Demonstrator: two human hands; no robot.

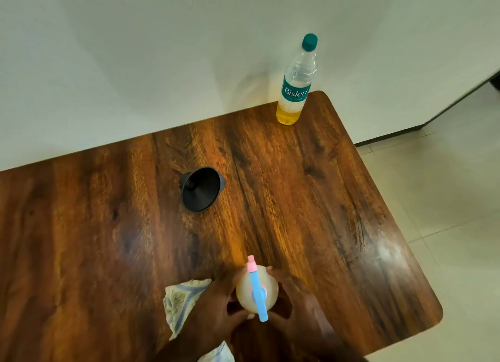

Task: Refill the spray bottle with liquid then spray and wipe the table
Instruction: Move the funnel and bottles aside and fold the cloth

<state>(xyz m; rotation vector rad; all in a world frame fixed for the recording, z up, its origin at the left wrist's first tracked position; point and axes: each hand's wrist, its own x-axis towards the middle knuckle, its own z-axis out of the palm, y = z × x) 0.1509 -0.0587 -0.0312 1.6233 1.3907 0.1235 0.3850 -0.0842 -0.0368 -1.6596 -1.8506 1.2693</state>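
Taking the spray bottle (257, 290) at the near edge of the bench (338, 199) as the landmark: to its left a patterned cloth (180, 302) lies flat on the wood, partly under the left hand (213, 305), whose fingers (243, 316) are curled round the bottle's left flank and pressed against it. The bottle stands upright, its pink-and-blue spray head (257, 288) on top, so the neck is closed; its pale translucent body does not let me tell how much liquid is inside. On its right the right hand (295, 296) cups the other flank, fingers wrapped and touching the plastic. Beyond the spray bottle and a little left, well apart, a black funnel (201, 189) lies on its side with the wide mouth facing the camera, nothing in it. Far beyond and to the right, at the back corner by the wall, a capped water bottle (296, 83) stands with yellow liquid filling only its bottom part. The risks, as I judge them: the spray bottle sits close to the near edge, so twisting the head off against a loose hold could tip it off the bench; the dip tube may drip onto the cloth; and pouring without seating the funnel squarely would spill liquid over the wood.
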